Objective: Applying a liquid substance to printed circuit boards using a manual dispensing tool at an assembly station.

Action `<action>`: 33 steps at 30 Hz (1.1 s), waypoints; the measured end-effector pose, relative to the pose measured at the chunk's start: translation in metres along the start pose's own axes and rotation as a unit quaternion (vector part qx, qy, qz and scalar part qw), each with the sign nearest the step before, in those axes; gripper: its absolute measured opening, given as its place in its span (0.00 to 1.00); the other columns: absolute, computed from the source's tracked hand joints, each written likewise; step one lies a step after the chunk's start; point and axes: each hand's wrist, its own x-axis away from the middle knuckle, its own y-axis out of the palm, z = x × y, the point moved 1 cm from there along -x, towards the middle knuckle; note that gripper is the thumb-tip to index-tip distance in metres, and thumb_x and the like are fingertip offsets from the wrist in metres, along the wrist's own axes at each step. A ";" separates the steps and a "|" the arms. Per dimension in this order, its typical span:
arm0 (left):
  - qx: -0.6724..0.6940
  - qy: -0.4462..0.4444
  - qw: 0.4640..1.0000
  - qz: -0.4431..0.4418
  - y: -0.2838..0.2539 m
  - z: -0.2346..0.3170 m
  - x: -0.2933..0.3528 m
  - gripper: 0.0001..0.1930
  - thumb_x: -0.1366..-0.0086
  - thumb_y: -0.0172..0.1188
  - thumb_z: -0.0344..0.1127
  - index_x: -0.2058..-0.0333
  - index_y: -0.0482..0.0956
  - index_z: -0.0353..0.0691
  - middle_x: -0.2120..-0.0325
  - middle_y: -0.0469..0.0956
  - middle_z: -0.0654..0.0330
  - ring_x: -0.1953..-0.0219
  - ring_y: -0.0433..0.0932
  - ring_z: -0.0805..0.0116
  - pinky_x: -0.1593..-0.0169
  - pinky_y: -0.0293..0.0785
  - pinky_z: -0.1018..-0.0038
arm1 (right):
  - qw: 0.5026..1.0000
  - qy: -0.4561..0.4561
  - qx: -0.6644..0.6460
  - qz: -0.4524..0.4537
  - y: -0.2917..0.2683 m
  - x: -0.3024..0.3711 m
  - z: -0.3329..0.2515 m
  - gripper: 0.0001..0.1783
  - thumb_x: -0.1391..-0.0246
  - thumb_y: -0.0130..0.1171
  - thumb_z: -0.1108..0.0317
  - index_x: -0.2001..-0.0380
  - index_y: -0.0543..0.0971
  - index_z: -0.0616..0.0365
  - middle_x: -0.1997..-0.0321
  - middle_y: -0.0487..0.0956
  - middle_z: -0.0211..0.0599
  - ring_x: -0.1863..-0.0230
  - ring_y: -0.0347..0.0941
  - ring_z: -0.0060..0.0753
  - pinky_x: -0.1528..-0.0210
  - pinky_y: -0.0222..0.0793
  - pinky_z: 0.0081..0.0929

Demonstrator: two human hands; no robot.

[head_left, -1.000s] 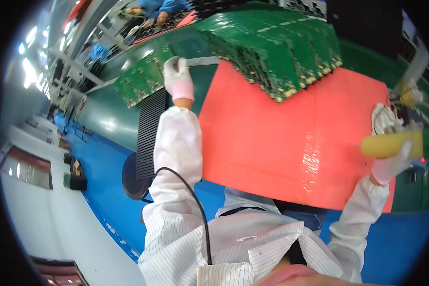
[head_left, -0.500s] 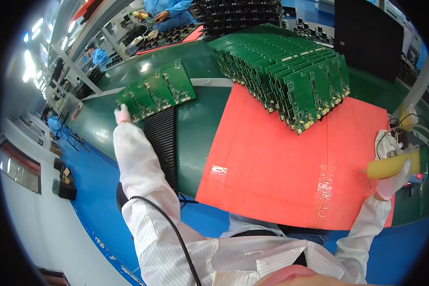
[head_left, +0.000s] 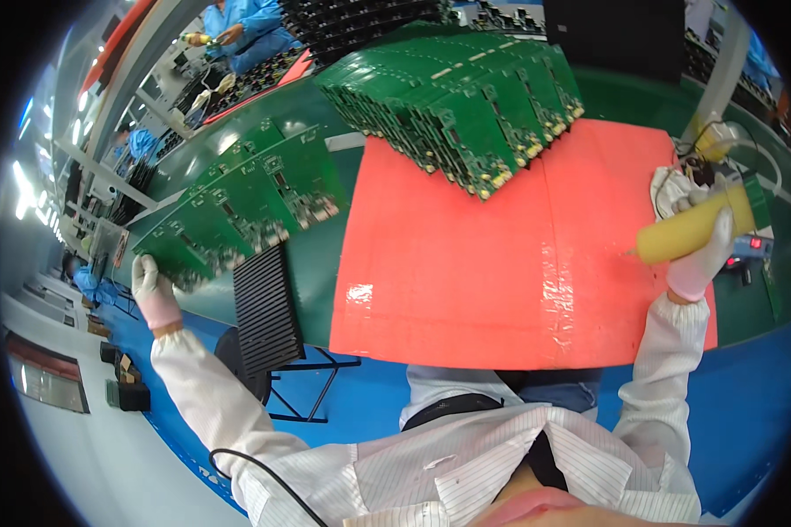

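Note:
My left hand [head_left: 154, 294], in a pale glove, is closed on the lower left corner of a long green circuit board [head_left: 259, 198]. The board stands tilted above the black ribbed rack [head_left: 268, 307], with small parts along its lower edge. Part of another green board shows behind its top edge. At the right, my gloved right hand [head_left: 707, 250] is wrapped round a yellow glue syringe [head_left: 681, 235], its thin tip pointing left over the red mat [head_left: 448, 281]. A dense row of green circuit boards [head_left: 492, 123] stands along the mat's far edge.
Beside my right hand are a white cloth [head_left: 668, 189], a small device with a red display [head_left: 751, 246] and a clear hose. A black panel [head_left: 615, 39] rises at the back. Across the bench, a person in blue [head_left: 246, 31] handles a yellow tool.
The held board has come nearer and lower left with my left hand. The whole view has shifted, and my right hand still grips the syringe.

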 end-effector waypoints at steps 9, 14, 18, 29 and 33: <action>0.051 -0.070 0.990 -0.110 0.226 0.103 0.148 0.12 0.38 0.52 0.36 0.62 0.72 0.31 0.71 0.72 0.64 0.69 0.67 0.78 0.62 0.62 0.82 | 0.940 0.035 -0.266 -0.210 -0.002 -0.008 -0.068 0.25 0.47 0.41 0.49 0.60 0.67 0.62 0.65 0.69 0.41 0.64 0.63 0.35 0.61 0.61 0.31; 0.163 -0.139 0.958 -0.191 0.327 0.055 0.213 0.14 0.41 0.55 0.38 0.64 0.70 0.31 0.74 0.69 0.65 0.71 0.64 0.77 0.64 0.60 0.81 | 0.992 0.043 -0.113 -0.025 0.032 0.004 -0.076 0.28 0.50 0.45 0.43 0.64 0.67 0.62 0.65 0.70 0.41 0.62 0.64 0.36 0.59 0.61 0.33; 0.245 -0.191 0.920 -0.239 0.363 0.058 0.245 0.16 0.41 0.56 0.38 0.63 0.68 0.30 0.73 0.71 0.62 0.71 0.67 0.76 0.66 0.65 0.81 | 0.940 0.082 -0.241 -0.226 0.034 0.024 -0.042 0.29 0.52 0.46 0.46 0.57 0.65 0.59 0.64 0.69 0.41 0.63 0.65 0.36 0.59 0.61 0.36; 0.236 -0.206 0.853 -0.418 0.368 0.049 0.231 0.16 0.42 0.55 0.35 0.59 0.66 0.31 0.69 0.75 0.55 0.71 0.74 0.75 0.71 0.73 0.80 | 0.877 0.154 -0.274 -0.365 0.069 0.073 0.023 0.29 0.51 0.45 0.46 0.53 0.64 0.57 0.62 0.69 0.42 0.63 0.67 0.39 0.58 0.61 0.40; 0.233 -0.191 0.865 -0.401 0.368 0.047 0.232 0.16 0.42 0.56 0.35 0.59 0.66 0.30 0.70 0.75 0.56 0.71 0.74 0.75 0.71 0.72 0.80 | 0.894 0.153 -0.238 -0.348 0.066 0.076 0.030 0.28 0.50 0.43 0.46 0.54 0.65 0.57 0.62 0.69 0.43 0.63 0.67 0.40 0.58 0.61 0.41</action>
